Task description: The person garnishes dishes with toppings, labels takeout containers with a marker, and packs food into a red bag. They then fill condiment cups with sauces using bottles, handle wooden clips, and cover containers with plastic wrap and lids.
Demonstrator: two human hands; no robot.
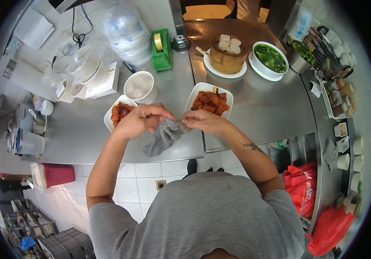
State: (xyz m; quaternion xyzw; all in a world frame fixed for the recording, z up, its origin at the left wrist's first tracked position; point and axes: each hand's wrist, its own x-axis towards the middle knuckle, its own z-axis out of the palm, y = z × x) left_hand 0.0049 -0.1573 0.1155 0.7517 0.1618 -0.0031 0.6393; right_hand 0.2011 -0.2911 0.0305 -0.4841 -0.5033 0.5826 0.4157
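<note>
A crumpled grey cloth [165, 139] hangs over the front of the steel counter. My left hand [141, 120] pinches it from the left, and the fingertips of my right hand [207, 121] close on its upper right corner. Partly behind my left hand stands a white dish [109, 119] of red glazed food pieces [119, 113]. A second white dish [189, 105] with similar pieces [210, 102] sits just beyond my right hand. Farther back from the left hand is a white tub [140, 87] with pale contents I cannot make out.
At the back right, a bamboo steamer [227, 60] of dumplings rests on a plate, beside a bowl of green soup [271, 60]. A green tape dispenser [162, 52], a bell [180, 42] and stacked clear plastic [127, 34] line the back. Red bags [301, 190] hang at right.
</note>
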